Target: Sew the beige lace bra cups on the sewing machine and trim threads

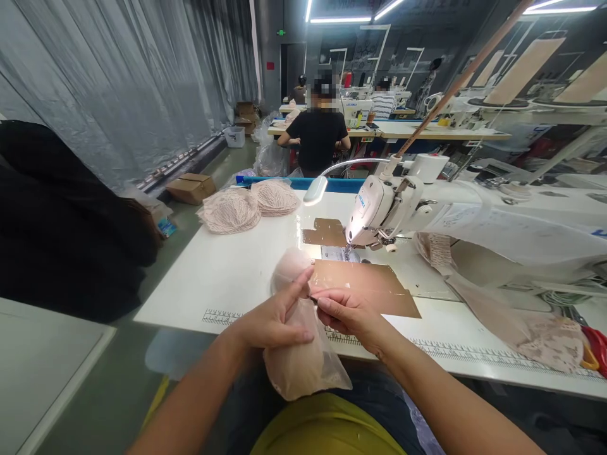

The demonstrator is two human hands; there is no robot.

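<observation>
My left hand [279, 322] is wrapped around a pale, sheer fabric piece [308, 366] shaped like bra cups. Its upper part rises over the table edge by the sewing machine, and the lower part hangs over my lap. Close against it, my right hand [346, 313] is closed in a pinch, and a small dark tip [313, 299] shows at its fingers; what it belongs to is hidden. Beyond both hands stands a white sewing machine [374, 212], its lamp [316, 189] lit above the needle area.
Two stacks of lace-patterned cups [231, 210] lie at the table's far left. Brown sheets [365, 284] are fixed around the needle plate. Beige fabric [512, 316] and red-handled scissors [595, 351] lie at the right. A person in black [322, 136] sits ahead; a cardboard box [191, 188] is on the floor.
</observation>
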